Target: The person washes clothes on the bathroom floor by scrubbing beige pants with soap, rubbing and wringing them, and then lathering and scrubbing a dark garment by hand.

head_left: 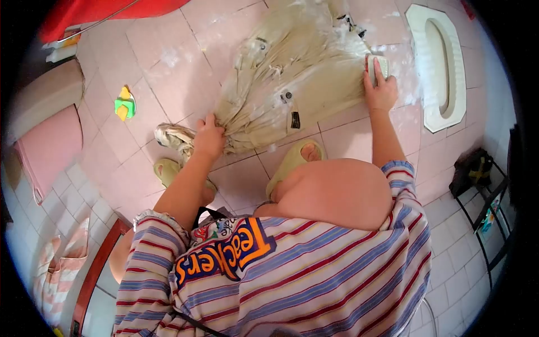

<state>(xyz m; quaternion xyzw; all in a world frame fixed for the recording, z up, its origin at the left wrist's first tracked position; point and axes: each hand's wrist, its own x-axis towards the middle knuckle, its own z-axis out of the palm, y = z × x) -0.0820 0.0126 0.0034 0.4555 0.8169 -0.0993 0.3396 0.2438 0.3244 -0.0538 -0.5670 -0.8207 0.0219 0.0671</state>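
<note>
A wet khaki garment (320, 84) with patches of white suds lies spread on the pink tiled floor. At its left part, my left hand (210, 136) is closed on a bunched fold of the cloth. My right hand (382, 90) holds a pale scrub brush (379, 63) with a red edge against the garment's right edge. Dark buttons or snaps and a black label (295, 119) show on the fabric. A twisted end of cloth (174, 136) lies left of my left hand.
A squat toilet (418, 56) is set in the floor at the right. A green and yellow object (124, 105) sits at the left. Red fabric (112, 11) is at the upper left, and a black rack (488, 224) stands at the lower right.
</note>
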